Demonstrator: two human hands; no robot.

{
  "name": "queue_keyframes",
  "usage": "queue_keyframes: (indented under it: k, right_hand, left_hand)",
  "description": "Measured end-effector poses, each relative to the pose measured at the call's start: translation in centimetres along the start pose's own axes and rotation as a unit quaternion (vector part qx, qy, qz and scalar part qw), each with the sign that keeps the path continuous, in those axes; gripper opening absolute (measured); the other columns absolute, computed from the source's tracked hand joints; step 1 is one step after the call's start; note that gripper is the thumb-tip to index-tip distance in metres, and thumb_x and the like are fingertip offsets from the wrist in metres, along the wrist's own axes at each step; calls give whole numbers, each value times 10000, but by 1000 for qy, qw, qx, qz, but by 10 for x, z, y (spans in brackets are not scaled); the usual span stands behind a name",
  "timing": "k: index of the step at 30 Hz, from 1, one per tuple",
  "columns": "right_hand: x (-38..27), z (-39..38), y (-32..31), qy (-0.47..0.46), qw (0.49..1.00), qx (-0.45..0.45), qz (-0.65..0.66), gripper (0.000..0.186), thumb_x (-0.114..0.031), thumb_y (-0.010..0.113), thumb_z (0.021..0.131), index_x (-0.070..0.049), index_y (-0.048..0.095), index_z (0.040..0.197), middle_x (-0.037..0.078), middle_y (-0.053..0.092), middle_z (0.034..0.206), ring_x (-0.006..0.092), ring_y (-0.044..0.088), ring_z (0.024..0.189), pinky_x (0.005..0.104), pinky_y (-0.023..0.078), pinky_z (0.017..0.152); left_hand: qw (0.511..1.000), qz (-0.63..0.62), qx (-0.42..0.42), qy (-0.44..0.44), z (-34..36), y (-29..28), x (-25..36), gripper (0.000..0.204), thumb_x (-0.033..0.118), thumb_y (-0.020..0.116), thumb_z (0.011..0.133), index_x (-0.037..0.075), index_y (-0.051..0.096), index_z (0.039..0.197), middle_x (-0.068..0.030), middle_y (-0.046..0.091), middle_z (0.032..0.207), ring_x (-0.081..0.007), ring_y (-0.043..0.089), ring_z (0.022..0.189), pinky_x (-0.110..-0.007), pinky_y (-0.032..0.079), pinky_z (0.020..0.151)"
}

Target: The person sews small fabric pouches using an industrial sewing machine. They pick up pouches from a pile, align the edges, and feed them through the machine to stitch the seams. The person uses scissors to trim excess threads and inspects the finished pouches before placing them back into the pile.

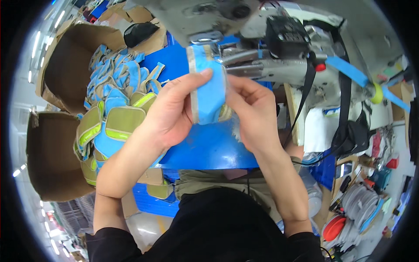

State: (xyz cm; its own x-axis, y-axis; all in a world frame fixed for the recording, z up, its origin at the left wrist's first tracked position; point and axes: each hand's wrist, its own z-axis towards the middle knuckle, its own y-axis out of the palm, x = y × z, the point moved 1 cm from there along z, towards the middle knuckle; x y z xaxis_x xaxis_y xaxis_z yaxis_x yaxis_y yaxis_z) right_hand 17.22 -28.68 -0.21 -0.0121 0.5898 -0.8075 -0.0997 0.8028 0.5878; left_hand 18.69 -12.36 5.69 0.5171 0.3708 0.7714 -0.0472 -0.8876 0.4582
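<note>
A light-blue fabric piece with beige edging is held up in front of me, just below the head of a sewing machine. My left hand is closed on its left side, the thumb lying on the blue face. At the right edge, my right hand pinches the piece, and some of those fingers are hidden behind it. Beige-green material shows behind the lower right edge of the piece. Both hands are above the blue work table.
To my left, a heap of blue and beige strips and olive pouches with lime trim spills beside an open cardboard box. The machine's arm, with black straps, stands at the right. Thread spools sit at lower right.
</note>
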Motion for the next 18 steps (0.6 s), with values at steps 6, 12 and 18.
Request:
queue_keyframes:
  k: [6, 12, 18]
  right_hand:
    - [6, -3, 0, -10, 1000, 8, 7, 273, -8, 683, 970, 74, 679, 1230, 105, 750, 1083, 106, 698, 931, 244, 543, 821]
    - [9, -1, 3, -13, 999, 24, 26, 292, -7, 687, 970, 72, 675, 1251, 104, 751, 1099, 108, 698, 959, 244, 540, 862]
    - [2, 4, -1, 1, 1000, 13, 10, 293, -9, 699, 963, 68, 679, 1244, 96, 750, 1071, 99, 686, 926, 246, 539, 819]
  left_hand:
    - [1000, 28, 10, 0, 4, 2, 0, 234, 259, 691, 996, 31, 720, 1040, -44, 751, 942, -109, 725, 801, -283, 597, 730]
    - [1000, 26, -11, 5, 8, 1, 4, 220, 247, 696, 994, 35, 708, 1053, -42, 747, 929, -105, 725, 792, -278, 599, 694]
    - [994, 84, -4, 72, 5, 8, 5, 222, 246, 685, 1006, 41, 704, 1091, -34, 746, 990, -98, 721, 845, -270, 593, 743]
